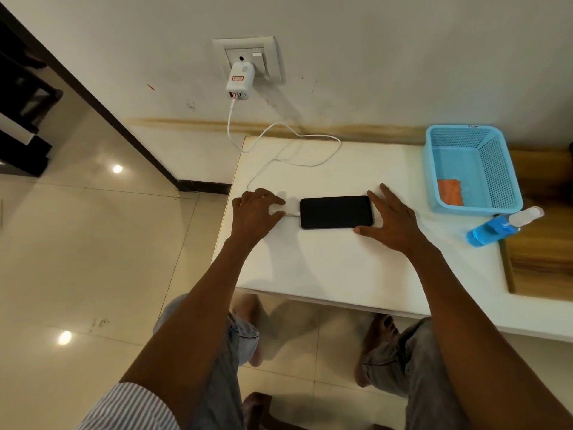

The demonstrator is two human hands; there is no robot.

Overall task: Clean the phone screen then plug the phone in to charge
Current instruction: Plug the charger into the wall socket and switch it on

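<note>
Black phone (336, 211) is laid flat, screen up and dark, lengthwise across the white table (325, 268), roughly mid-surface. Left hand (255, 212) is placed just beside the phone's left end, fingers curled at the white cable (280, 156) where its plug meets the phone; whether the plug is actually pinched can't be told. Right hand (392, 220) is spread open, fingers straight, thumb touching the phone's near right corner, index finger along its right end. Cable is looped over the table's far edge and run up to a white charger (239, 80) seated in the wall socket (248, 55). Blue mesh basket (493, 178) is set at the right of the table, orange cloth (450, 196) inside its near-left corner. Blue spray bottle (499, 228) is lying on its side just in front of the basket.
</note>
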